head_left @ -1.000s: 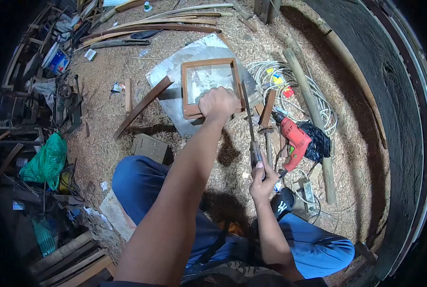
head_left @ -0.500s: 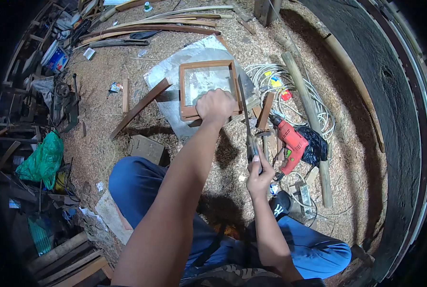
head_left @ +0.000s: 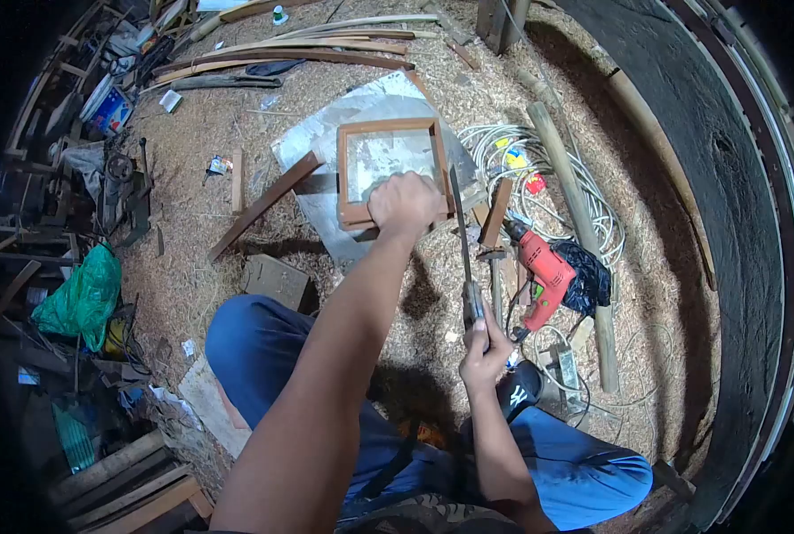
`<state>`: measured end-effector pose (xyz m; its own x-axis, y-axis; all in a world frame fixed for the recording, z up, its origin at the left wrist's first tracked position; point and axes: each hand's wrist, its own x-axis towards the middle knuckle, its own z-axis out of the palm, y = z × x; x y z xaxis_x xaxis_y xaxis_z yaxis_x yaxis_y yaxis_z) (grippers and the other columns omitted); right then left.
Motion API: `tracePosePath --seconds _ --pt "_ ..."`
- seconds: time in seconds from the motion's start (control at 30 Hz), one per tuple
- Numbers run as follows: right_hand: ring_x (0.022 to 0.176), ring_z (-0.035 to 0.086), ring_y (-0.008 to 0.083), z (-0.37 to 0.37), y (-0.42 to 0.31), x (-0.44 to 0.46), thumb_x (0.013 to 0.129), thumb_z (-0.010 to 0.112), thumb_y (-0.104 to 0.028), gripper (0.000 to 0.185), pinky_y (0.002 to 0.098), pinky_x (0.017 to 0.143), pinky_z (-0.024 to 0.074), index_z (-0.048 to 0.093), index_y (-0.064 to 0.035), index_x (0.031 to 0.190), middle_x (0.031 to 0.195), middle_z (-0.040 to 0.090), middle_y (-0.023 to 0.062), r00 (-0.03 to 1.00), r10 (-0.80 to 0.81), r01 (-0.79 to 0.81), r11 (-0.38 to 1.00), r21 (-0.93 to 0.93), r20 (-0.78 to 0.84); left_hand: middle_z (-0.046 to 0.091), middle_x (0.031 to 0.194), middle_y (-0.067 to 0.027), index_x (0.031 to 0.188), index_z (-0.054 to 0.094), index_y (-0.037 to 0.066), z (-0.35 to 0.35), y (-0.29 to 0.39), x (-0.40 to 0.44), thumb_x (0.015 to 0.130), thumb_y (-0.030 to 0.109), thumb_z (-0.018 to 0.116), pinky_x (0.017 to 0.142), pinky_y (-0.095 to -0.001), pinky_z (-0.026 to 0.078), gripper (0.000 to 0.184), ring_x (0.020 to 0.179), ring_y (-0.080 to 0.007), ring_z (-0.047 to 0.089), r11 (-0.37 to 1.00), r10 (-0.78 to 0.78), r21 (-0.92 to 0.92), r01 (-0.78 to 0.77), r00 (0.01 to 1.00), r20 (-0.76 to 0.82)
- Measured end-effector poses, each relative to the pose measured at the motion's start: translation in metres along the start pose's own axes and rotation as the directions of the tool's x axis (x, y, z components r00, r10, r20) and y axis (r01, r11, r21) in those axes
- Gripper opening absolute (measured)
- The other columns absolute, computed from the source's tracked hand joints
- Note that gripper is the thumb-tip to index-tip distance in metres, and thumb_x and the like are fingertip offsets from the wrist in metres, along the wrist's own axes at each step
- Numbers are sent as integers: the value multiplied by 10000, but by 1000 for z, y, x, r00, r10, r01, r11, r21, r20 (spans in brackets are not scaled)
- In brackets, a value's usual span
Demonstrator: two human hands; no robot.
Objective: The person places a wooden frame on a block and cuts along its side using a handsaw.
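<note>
Firmly clenched, a person's bare left hand (head_left: 406, 203) grips the near rail of a rectangular brown wooden frame (head_left: 342, 169), close to its right corner, over a pale grey sheet (head_left: 306, 142) on a floor (head_left: 183, 209) strewn with wood shavings. The knuckles face up; the fingertips are folded out of sight, and the hand covers part of the rail. Whether a clear pane fills the frame's opening is hard to tell.

Lower and to the right, the right hand (head_left: 486, 351) closes its fingers around the handle of a long, narrow, dark-bladed tool (head_left: 463, 236), the thumb lying along the grip. The blade is seen nearly edge-on, its teeth, if any, indistinct; it runs up beside the frame's right side, and contact between the two cannot be confirmed.

Near the right hand lies a red-and-black power drill (head_left: 546, 271), partly overlapping a crumpled black plastic bag (head_left: 586, 280). Behind them, a coil of pale cable (head_left: 606, 214) is partly hidden by a round wooden pole (head_left: 575, 187).
</note>
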<state>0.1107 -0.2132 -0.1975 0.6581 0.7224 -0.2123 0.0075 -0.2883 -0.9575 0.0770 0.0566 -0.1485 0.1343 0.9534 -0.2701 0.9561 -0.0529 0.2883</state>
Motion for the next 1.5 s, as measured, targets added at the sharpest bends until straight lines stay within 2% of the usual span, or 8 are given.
tracePosePath --seconds 0.37,0.47,0.5,0.57,0.8,0.97,1.03,1.5 --pt "1080 681 257 0 -3 -10 1015 529 -137 398 342 944 506 587 89 1338 1182 712 226 991 129 -128 991 27 -23 750 971 -220 912 791 34 7 -2 0 929 298 476 872 -456 562 412 941 -374 734 1000 -13 24 13 1000 -9" --pt "567 421 38 16 8 27 1021 535 -153 389 229 515 334 615 21 1359 647 480 -53 963 -258 252 964 -84 -74 748 968 -224 913 791 34 6 1 -5 931 300 476 867 -456 563 413 941 -375 734 1000 -6 1 6 1000 -12" --pt "567 421 38 13 8 25 1021 535 -153 389 229 515 334 615 21 1359 647 480 -53 963 -260 254 963 -86 -70 748 966 -226 912 790 33 6 1 -5 932 300 477 864 -457 564 413 940 -376 734 1000 -4 1 4 1000 -10" --pt "1093 678 239 9 7 16 1013 532 -131 388 344 954 502 600 83 1329 1189 712 226 997 -63 63 998 11 -45 747 964 -227 911 790 31 4 0 -2 932 300 477 861 -458 564 413 938 -376 734 1000 1 7 -1 1000 -9" --pt "1108 663 243 12 -9 20 1007 534 -120 377 353 979 486 610 86 1314 1179 710 226 997 -65 63 997 -51 -37 751 964 -223 918 791 29 6 0 -3 943 294 463 860 -458 564 423 945 -374 736 1000 15 11 -15 1000 -5" --pt "1089 664 207 0 -11 -4 1008 524 -112 392 326 950 496 593 77 1345 1212 696 232 989 148 -148 989 -15 18 751 967 -221 927 793 31 2 0 0 944 292 460 870 -453 561 423 941 -376 736 1000 5 29 -6 1000 14" --pt "996 676 176 1 22 -16 1007 519 -106 393 300 876 513 595 61 1355 1145 718 224 991 -105 110 993 46 -85 752 966 -219 927 793 33 5 -1 0 941 295 464 873 -451 560 422 941 -376 736 1000 -1 17 1 1000 0" --pt "627 492 52 18 14 22 1006 514 -89 387 219 568 419 605 58 1352 1027 717 85 977 -206 201 977 -74 -63 750 966 -225 905 792 31 6 -2 -1 928 298 470 859 -455 565 419 933 -367 739 1000 19 21 -19 1000 -9"
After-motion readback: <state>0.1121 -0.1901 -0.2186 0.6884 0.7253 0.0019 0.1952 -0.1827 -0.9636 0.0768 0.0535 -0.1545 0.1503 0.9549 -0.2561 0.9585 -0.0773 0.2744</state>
